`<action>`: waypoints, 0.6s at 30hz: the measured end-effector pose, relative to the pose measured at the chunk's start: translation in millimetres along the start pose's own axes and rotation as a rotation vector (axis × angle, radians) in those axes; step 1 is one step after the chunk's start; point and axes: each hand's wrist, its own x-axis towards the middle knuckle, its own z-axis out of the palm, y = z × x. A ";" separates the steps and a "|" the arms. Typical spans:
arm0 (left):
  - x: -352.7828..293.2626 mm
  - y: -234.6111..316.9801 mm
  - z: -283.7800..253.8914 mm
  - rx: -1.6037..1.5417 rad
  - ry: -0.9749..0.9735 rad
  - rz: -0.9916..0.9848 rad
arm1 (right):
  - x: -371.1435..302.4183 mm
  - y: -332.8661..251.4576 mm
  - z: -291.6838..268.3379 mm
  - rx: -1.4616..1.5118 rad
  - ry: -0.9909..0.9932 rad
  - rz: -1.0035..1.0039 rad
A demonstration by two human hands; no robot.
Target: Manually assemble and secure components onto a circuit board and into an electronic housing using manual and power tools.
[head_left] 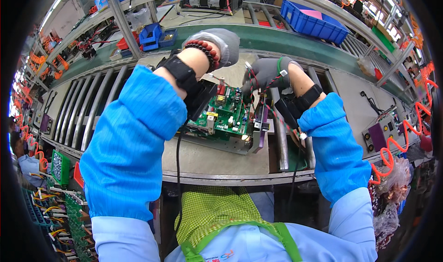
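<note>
A green circuit board (226, 116) full of components sits in a metal chassis (249, 144) on a pale board in front of me. Over its far left side is my left hand (226, 45), in a grey glove, the wrist bent and the fingers turned down out of sight. At the board's far right, my right hand (270, 73), also gloved, has its fingers curled in at a bundle of thin wires (251, 84). Twisted red and black wires (277, 116) with white connectors hang past the chassis's right side. Black wrist-worn devices partly cover the board.
Metal rollers (83, 107) run left of the work board. A finished-looking unit with a purple side (382, 135) stands at right, beside a coiled orange hose (392, 146). Blue bins (314, 22) and small parts bins (150, 36) are beyond. Circuit boards (76, 220) lie at lower left.
</note>
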 end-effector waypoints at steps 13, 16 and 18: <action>-113.3 54.2 44.9 -0.476 0.324 0.145 | -65.5 -25.7 71.2 0.015 0.527 -0.219; -102.3 52.9 48.8 -0.556 0.149 0.163 | -62.9 -24.2 78.0 -0.068 0.608 -0.217; -95.5 53.0 51.4 -0.537 0.015 0.115 | -61.9 -22.9 82.8 -0.133 0.669 -0.216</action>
